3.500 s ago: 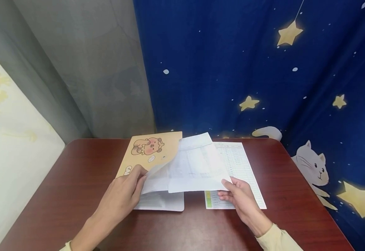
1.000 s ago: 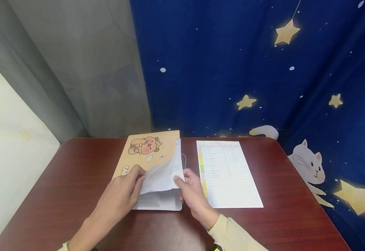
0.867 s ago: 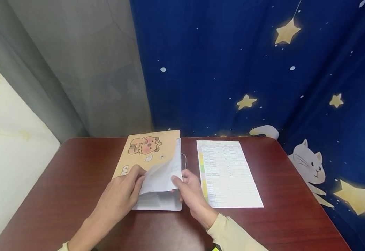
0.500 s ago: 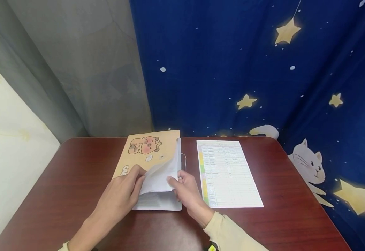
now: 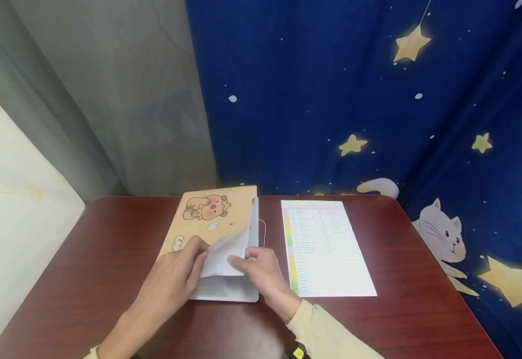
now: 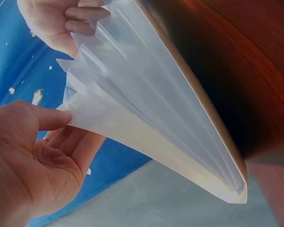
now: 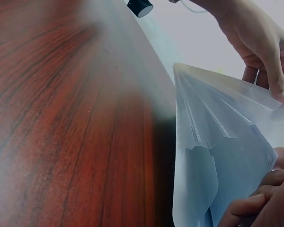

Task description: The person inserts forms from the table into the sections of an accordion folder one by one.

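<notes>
A tan folder (image 5: 216, 222) with a cartoon on its cover lay at the middle of the red-brown table (image 5: 108, 279). The left hand (image 5: 175, 276) pinched the cover's near corner and held it lifted. The right hand (image 5: 261, 269), close beside it, gripped the clear inner pockets (image 6: 146, 109). A printed sheet (image 5: 325, 247) lay flat just right of the folder.

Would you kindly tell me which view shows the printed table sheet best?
The head view: the printed table sheet lies flat on the table, right of the folder, whole and unobstructed. Neither wrist view shows it; both show only the folder's pockets.
</notes>
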